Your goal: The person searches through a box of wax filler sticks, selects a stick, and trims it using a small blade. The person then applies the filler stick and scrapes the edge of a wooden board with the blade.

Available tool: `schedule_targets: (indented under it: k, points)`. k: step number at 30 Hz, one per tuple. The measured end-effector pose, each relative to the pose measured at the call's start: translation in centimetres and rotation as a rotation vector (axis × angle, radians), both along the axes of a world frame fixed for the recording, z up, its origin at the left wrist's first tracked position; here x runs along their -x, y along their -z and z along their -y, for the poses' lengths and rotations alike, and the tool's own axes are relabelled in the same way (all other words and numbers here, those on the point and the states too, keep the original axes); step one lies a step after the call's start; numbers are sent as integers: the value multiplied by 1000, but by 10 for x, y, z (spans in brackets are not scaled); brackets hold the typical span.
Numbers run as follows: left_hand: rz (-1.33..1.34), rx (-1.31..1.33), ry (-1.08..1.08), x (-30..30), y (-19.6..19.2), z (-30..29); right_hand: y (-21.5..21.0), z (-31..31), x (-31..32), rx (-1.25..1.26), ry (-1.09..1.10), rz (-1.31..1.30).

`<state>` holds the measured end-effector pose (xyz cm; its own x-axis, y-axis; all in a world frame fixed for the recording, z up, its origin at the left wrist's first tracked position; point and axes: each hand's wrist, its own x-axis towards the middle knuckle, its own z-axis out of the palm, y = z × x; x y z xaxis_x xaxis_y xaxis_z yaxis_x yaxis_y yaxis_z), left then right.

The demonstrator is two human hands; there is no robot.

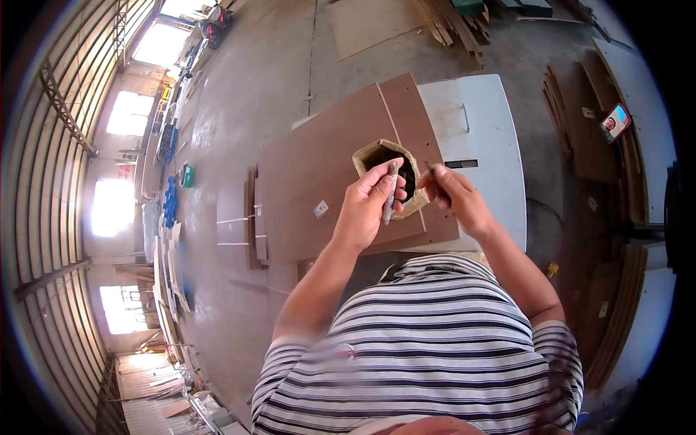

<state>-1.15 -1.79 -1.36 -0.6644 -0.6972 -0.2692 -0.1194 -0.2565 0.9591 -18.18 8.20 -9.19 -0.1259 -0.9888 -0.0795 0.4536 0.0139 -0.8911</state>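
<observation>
My left hand (365, 205) is closed around a grey marker pen (389, 203), its tip end pointing toward me. To its right, my right hand (458, 196) has thumb and fingers pinched together at a small dark piece (431, 167), too small to name. Both hands hover over an open paper-like container (410, 213) with a torn, tan rim. Its inside is dark, and my fingers hide part of it. The container rests on a brown panel (312, 174) with a groove and small holes along its right end.
Beside the brown panel lies a white panel (489, 101) with a handle-like wire and a dark slot. More boards (612, 138) are stacked at the right, with a phone (615, 123) propped on them. Wood strips (453, 29) and a flat sheet (370, 29) lie on the far floor.
</observation>
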Motion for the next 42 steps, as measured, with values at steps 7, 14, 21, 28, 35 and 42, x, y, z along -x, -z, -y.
schedule_targets:
  k: [7, 14, 21, 28, 35, 42]
  points:
    - [36, 128, 52, 14, 0, -13, -29, -11, -12, 73, 29, 146]
    - [25, 132, 83, 24, -4, -26, -34, -26, -8, 13, 64, 198]
    - [113, 334, 85, 33, -7, -44, -49, -41, -13, -48, 173, 277]
    - [154, 311, 62, 42, 1, -58, -47, -46, -19, -83, 299, 312]
    - [170, 294, 108, 46, 4, -61, -46, -49, -10, -176, 330, 259]
    - [43, 41, 165, 49, 7, -77, -27, -50, 11, -78, 216, 455]
